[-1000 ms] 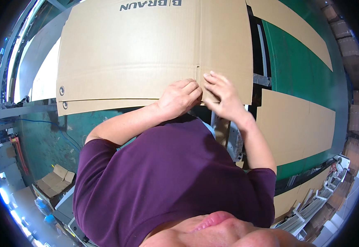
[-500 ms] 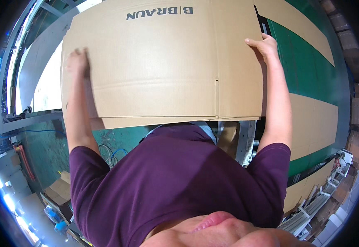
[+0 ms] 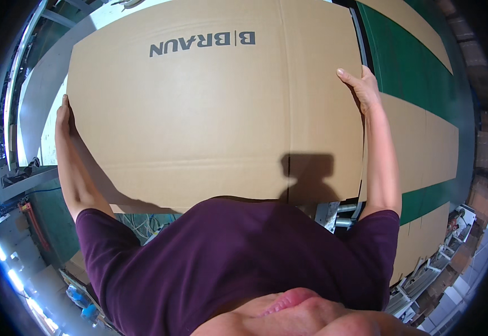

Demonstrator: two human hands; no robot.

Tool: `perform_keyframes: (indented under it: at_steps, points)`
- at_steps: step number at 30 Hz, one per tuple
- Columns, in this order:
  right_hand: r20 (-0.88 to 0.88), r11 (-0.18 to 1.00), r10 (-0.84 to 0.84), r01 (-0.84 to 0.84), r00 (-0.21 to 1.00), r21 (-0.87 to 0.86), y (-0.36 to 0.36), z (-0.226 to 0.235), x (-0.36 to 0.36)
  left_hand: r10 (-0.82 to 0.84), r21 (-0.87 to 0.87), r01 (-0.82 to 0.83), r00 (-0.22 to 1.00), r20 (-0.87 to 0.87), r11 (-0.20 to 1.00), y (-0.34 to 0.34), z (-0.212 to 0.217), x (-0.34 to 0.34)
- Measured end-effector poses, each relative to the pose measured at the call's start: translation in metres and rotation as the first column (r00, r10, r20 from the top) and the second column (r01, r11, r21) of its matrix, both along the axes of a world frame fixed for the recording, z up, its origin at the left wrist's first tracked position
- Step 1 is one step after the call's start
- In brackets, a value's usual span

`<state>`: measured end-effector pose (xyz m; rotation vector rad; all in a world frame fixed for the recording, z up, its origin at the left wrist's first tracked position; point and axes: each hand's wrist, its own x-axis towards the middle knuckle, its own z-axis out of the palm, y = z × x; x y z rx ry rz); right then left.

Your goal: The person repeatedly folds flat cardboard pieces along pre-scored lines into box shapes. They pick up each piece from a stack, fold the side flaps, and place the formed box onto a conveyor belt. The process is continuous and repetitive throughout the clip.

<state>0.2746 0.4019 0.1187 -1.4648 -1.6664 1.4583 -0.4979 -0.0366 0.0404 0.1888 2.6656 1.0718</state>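
Observation:
A large flat brown cardboard sheet (image 3: 199, 112), creased and with dark print near its far end, spreads out before my chest. My right hand (image 3: 363, 89) grips its right edge, thumb on the top face and fingers over the side. At the left edge, my left hand (image 3: 63, 116) holds the sheet from the side; its fingers point away from me and are partly hidden. The near edge of the sheet reaches my body. A dark shadow falls across its near right part.
To the right, a green belt surface (image 3: 409, 73) carries more flat cardboard pieces (image 3: 417, 131). A grey metal frame (image 3: 28, 182) stands on the left. Metal rollers or bars (image 3: 339, 215) show below the sheet's near right corner. Stacked cartons line the far right.
The cardboard sheet has come toward me, its near edge now at my body. My left hand has moved outward from above the sheet to its left edge; my right hand has come slightly nearer.

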Motion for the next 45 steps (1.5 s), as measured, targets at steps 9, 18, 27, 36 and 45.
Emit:
perform_keyframes:
  at_steps: [9,18,27,36,45]
  points:
    - [0.150,0.976,-0.046,0.013,0.988,0.219,-0.004,-0.007,-0.006,0.047,-0.552,-0.232,0.944,-0.328,0.801,0.024,0.030,0.073]
    - [0.219,0.987,-0.030,-0.005,0.975,0.158,0.008,-0.013,-0.001,-0.025,-0.537,-0.298,0.858,-0.513,0.789,0.064,0.047,0.143]
    - [0.218,0.926,-0.263,0.182,0.940,0.332,-0.044,0.005,-0.005,-0.893,0.125,0.955,0.295,-0.340,0.268,0.101,0.083,0.522]
    - [0.436,0.859,-0.364,0.116,0.823,0.498,-0.064,0.006,-0.005,-0.732,-0.229,0.973,-0.137,-0.668,0.026,0.108,0.055,0.649]
    - [-0.218,0.846,-0.334,0.394,0.917,0.359,-0.064,-0.072,0.168,-0.746,-0.309,0.951,-0.205,-0.634,0.001,0.111,0.059,0.649]
